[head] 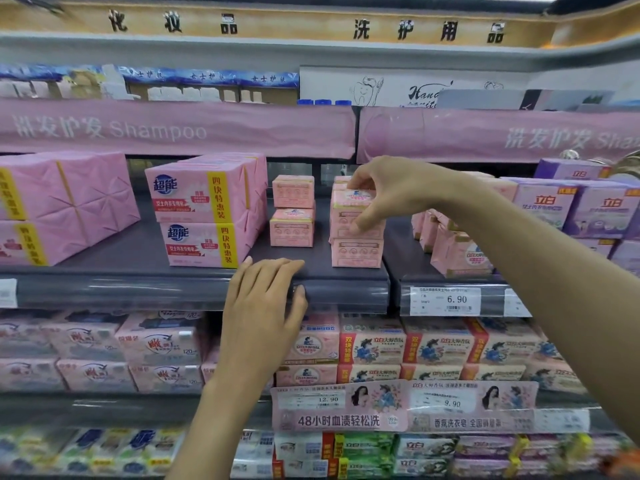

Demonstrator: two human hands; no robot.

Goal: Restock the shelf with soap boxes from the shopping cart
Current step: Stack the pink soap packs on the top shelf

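On the dark middle shelf [311, 271] stands a stack of small pink soap boxes [356, 251]. My right hand [388, 192] grips the top soap box [349, 199] of that stack, fingers over its top and thumb on its front. To the left stands a second stack of two pink soap boxes [293, 211]. My left hand [265, 306] rests with straight fingers on the shelf's front edge and holds nothing. The shopping cart is out of view.
Large pink four-bar soap packs [204, 209] stand to the left, and more wrapped pink packs [59, 206] at the far left. Pink bags [453, 247] and purple boxes [585, 206] fill the right. Soap packs crowd the lower shelves. A pink Shampoo banner [173, 128] hangs above.
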